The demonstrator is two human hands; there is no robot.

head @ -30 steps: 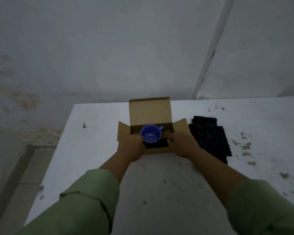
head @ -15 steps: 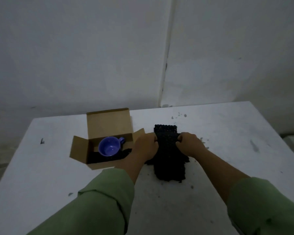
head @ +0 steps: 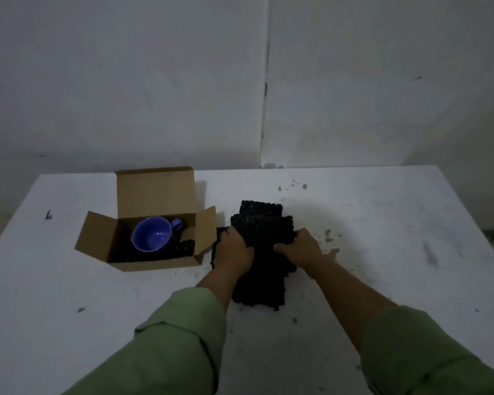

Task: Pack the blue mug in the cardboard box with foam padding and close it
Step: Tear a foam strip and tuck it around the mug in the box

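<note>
Left hand [head: 234, 249] and right hand [head: 300, 246] both clenched on the black foam [head: 261, 223] beside the box [head: 154, 192], having left the box rim a second ago; mug [head: 151, 234] already upright inside on dark padding; top layer likely next, flaps open

Both arms reach forward from the lower edge of the view toward 12 o'clock, forearms bare beyond green sleeves pushed up near the elbows. The left hand [head: 234, 249] sits knuckles up, fingers curled down and closed in a grip. The right hand [head: 300, 248], just at its 3 o'clock side, is also curled closed, thumb pointing toward 9 o'clock. The wrists converge slightly.
</note>
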